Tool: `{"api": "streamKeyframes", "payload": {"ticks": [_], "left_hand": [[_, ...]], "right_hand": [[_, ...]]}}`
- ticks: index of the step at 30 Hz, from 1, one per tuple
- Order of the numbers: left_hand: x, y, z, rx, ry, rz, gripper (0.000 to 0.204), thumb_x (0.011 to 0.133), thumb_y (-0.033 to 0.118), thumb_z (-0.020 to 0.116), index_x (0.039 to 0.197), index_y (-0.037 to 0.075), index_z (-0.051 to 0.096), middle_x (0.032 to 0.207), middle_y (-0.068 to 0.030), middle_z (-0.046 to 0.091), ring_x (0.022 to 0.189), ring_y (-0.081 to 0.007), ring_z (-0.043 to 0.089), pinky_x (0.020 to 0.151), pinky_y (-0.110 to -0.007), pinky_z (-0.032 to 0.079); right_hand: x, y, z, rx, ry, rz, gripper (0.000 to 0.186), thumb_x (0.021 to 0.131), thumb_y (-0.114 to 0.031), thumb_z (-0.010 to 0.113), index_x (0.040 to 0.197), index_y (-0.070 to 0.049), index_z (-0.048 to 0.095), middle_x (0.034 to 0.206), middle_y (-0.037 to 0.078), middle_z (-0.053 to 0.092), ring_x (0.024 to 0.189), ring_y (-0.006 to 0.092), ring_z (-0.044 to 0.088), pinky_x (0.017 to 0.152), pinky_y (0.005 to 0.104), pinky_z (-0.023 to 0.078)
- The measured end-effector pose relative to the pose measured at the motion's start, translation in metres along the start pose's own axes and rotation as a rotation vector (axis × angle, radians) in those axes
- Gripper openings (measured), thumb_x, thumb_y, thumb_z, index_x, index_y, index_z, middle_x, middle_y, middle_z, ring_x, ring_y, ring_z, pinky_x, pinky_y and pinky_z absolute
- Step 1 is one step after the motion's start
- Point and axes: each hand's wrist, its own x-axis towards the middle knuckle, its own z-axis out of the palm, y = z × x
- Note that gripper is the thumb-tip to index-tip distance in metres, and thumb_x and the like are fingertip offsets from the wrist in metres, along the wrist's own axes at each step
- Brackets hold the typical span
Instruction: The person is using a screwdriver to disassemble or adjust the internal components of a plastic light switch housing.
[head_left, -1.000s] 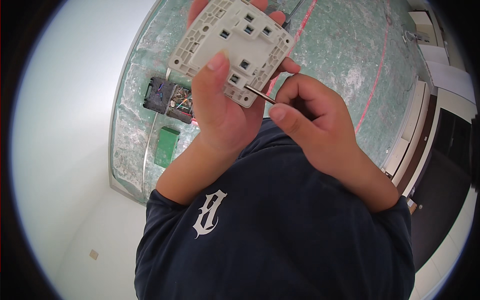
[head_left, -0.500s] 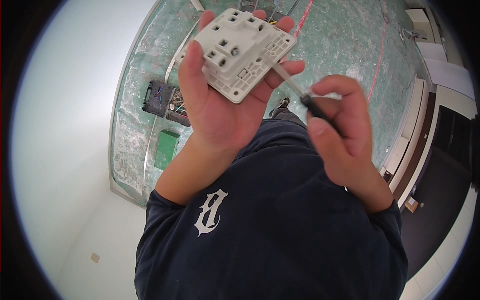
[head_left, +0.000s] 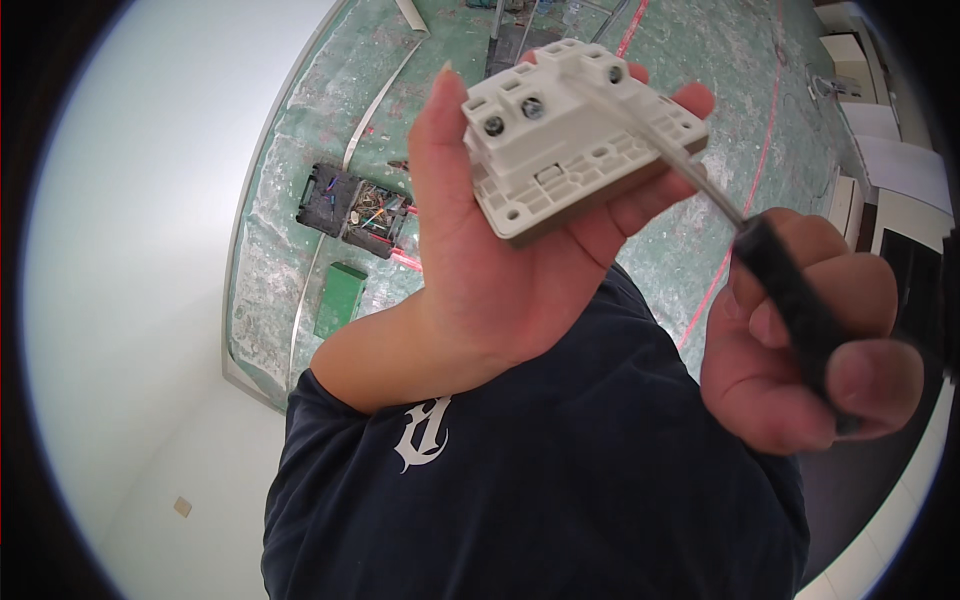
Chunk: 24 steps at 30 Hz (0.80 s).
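Note:
My left hand (head_left: 510, 270) grips a white wall socket (head_left: 560, 140) from below, thumb on its left edge and fingertips showing past the far and right edges. The socket's back faces up, tilted, with several screw terminals on its raised block. My right hand (head_left: 790, 390) is closed around the black handle of a screwdriver (head_left: 790, 285). Its metal shaft runs up and left across the socket's back; the tip is blurred, and I cannot tell whether it touches.
On the green, scuffed floor to the left lies an open black toolbox (head_left: 325, 200) with jumbled small tools. Nearer stands a green box (head_left: 341, 299). Metal legs (head_left: 497, 30) rise at the far side. A white wall (head_left: 150, 250) bounds the left, dark cabinetry (head_left: 905, 270) the right.
The socket has moved right and tilted so its screws show. My right hand has gone right and turned, wrapping the handle, and the screwdriver now crosses over the socket instead of meeting its edge.

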Motion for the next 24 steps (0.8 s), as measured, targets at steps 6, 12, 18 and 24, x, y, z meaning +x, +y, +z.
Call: {"api": "streamKeyframes", "payload": {"ticks": [6,12,18,24], "left_hand": [[-0.004,-0.002,0.007,-0.021,0.090,-0.006,0.089,0.092,0.067,0.024,0.140,-0.008,0.028,0.143,-0.0335,0.029,0.120,-0.0322,0.053,0.102,-0.036,0.046],[-0.005,-0.003,0.012,0.011,0.107,-0.052,0.089,0.091,0.068,0.025,0.140,-0.006,0.029,0.142,-0.0315,0.033,0.115,-0.0323,0.056,0.101,-0.037,0.047],[-0.007,-0.003,0.008,0.044,0.169,-0.011,0.089,0.088,0.070,0.028,0.141,-0.002,0.030,0.142,-0.0270,0.037,0.111,-0.0337,0.059,0.098,-0.042,0.048],[-0.007,-0.004,0.001,0.022,0.075,0.104,0.084,0.088,0.066,0.032,0.143,0.002,0.030,0.143,-0.0235,0.038,0.106,-0.0331,0.062,0.094,-0.045,0.051]], "right_hand": [[0.012,0.001,0.008,0.005,-0.091,-0.019,0.032,0.091,-0.023,0.062,0.115,-0.010,0.044,0.081,0.008,0.048,0.057,0.0175,0.043,0.045,0.0299,0.032],[0.013,-0.003,0.005,-0.118,-0.079,-0.083,0.033,0.093,-0.026,0.058,0.112,-0.002,0.046,0.073,0.011,0.050,0.052,0.0164,0.042,0.043,0.0299,0.031],[0.017,0.003,0.008,-0.144,-0.013,-0.012,0.049,0.096,-0.041,0.044,0.091,0.007,0.053,0.060,0.012,0.051,0.046,0.0160,0.042,0.041,0.0293,0.030],[0.038,-0.014,-0.010,-0.225,-0.297,0.272,0.047,0.091,-0.039,0.045,0.073,0.004,0.049,0.054,0.009,0.045,0.044,0.0160,0.040,0.040,0.0290,0.027]]}}
